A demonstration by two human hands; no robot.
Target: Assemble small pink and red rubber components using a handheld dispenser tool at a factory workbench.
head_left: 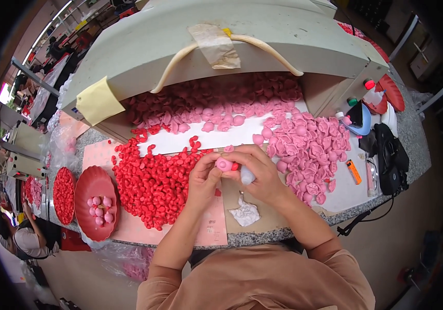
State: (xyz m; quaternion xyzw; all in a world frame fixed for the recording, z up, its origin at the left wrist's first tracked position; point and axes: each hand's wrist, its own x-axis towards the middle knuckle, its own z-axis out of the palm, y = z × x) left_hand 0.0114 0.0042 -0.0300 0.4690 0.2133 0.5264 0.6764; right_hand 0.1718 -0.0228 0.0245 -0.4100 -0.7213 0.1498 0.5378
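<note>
My left hand is closed around a small pink rounded piece. A small red piece sits against its right side, where my right fingers meet it. My right hand is closed, with a pale, translucent small bottle tucked in it; the bottle's far end is hidden by the fingers. Left of my hands spreads a heap of glossy red pieces. To their right lies a heap of pink cupped pieces. A crumpled white tissue rests just below my hands.
A grey-green box-like housing arches over more pink pieces. At left stand a scalloped red dish with several pink balls and a tray of red pieces. An orange tube and a black corded device lie at right.
</note>
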